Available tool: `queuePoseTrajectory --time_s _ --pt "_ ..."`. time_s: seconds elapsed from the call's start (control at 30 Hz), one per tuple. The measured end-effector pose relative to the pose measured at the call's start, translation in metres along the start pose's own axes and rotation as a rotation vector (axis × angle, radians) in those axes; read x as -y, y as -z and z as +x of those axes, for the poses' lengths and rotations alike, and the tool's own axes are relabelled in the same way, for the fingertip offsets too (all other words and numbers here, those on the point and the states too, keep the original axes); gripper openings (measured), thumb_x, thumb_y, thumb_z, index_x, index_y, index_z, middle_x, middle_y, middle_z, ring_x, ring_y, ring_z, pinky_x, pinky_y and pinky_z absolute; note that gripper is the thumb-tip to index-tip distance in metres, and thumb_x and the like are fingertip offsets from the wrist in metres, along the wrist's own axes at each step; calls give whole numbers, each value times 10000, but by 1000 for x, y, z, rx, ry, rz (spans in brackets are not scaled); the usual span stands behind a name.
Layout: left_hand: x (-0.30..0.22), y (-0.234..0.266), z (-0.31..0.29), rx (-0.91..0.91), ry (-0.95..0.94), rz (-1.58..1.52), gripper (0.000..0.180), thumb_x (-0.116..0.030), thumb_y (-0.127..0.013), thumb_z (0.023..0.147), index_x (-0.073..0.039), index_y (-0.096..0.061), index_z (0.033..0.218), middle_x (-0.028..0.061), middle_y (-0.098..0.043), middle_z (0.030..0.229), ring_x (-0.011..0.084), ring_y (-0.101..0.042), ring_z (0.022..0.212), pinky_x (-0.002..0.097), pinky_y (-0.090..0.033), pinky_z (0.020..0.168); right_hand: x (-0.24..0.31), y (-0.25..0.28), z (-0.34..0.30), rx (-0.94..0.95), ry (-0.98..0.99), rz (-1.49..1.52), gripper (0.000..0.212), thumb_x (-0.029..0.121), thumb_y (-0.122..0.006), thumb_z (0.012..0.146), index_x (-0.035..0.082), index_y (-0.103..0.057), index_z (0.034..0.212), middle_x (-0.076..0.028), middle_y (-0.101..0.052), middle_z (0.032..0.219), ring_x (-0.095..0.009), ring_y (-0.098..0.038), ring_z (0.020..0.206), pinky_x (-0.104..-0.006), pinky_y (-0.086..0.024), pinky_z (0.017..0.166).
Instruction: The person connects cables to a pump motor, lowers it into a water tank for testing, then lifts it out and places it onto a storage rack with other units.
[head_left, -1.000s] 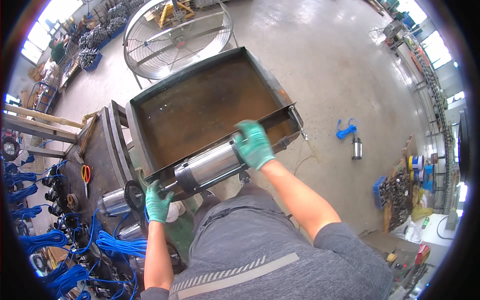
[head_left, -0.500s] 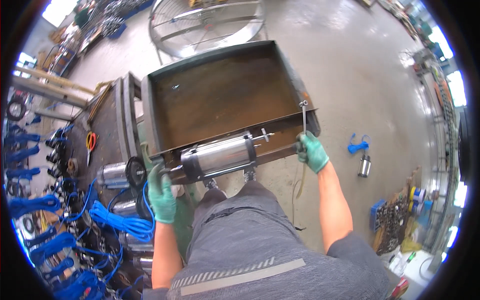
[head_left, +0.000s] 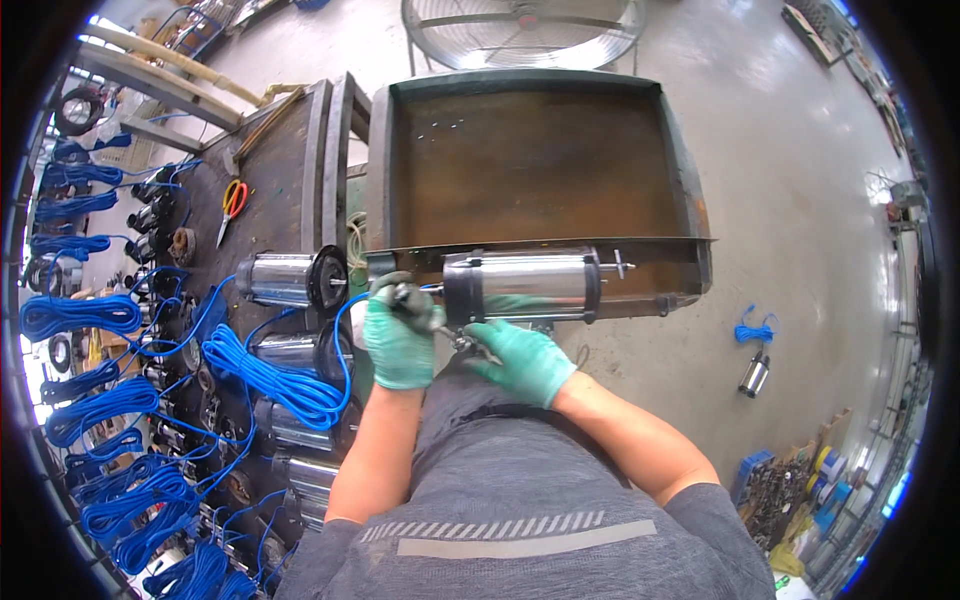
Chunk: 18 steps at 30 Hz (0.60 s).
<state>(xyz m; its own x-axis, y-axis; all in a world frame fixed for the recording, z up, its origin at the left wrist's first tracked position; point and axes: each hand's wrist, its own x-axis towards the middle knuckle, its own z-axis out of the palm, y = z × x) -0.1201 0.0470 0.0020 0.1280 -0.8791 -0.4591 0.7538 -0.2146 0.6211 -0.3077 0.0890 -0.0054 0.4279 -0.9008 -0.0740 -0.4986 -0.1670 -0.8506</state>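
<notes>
A shiny metal cylinder (head_left: 535, 285) with black end caps, resembling a motor or pump, lies sideways on the front ledge of a metal tray (head_left: 690, 215). A thin shaft sticks out of each end. My left hand (head_left: 400, 340), in a green glove with dark fingers, is curled at the left shaft end; what its fingers grip is mostly hidden. Just below the cylinder, my green-gloved right hand (head_left: 525, 362) is closed around a metal wrench (head_left: 462, 342), mostly covered by the fingers. The wrench's tip lies close to my left hand.
Left, a dark bench (head_left: 275, 170) carries red-handled scissors (head_left: 235, 198), more metal cylinders (head_left: 280, 279) and a coiled blue cable (head_left: 265, 375). Many blue coils hang farther left. A large fan (head_left: 525, 50) stands beyond the tray. A small cylinder (head_left: 755, 374) lies on the floor at right.
My right hand has swung with the wrench from the tray's right corner to below the cylinder, near my left hand. My left hand has closed at the shaft end. The view has shifted.
</notes>
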Motion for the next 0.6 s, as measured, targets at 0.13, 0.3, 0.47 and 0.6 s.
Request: queuePoseTrajectory --time_s 0.13,0.3,0.47,0.6 --pt "-45 82 36 -227 133 59 175 -247 -499 954 -111 -581 879 1 -448 602 123 -351 443 276 -287 386 -19 28 1 -315 191 -191 273 125 -694 846 61 -641 1106 -153 -654 957 -356 -636 854 -454 -521 794" --pt "-53 108 71 -287 337 402 303 -376 -571 995 -117 -582 837 2 -501 592 103 -337 365 254 -249 324 -61 57 30 -421 150 -442 189 138 -686 841 58 -658 1010 -147 -654 949 -351 -619 891 -456 -490 839" --pt "-43 110 84 -172 437 636 339 -440 -552 1009 -127 -582 882 8 -568 667 66 -367 419 216 -288 356 -81 70 44 -239 -25 -641 253 243 -690 838 59 -685 1012 -135 -662 1002 -342 -629 935 -462 -452 977" --pt "-38 109 84 -164 469 625 317 -415 -555 1013 -124 -583 888 7 -562 657 64 -386 427 215 -302 367 -85 76 44 -196 -2 -585 256 242 -717 817 63 -697 998 -131 -679 1039 -328 -647 964 -453 -443 1024"
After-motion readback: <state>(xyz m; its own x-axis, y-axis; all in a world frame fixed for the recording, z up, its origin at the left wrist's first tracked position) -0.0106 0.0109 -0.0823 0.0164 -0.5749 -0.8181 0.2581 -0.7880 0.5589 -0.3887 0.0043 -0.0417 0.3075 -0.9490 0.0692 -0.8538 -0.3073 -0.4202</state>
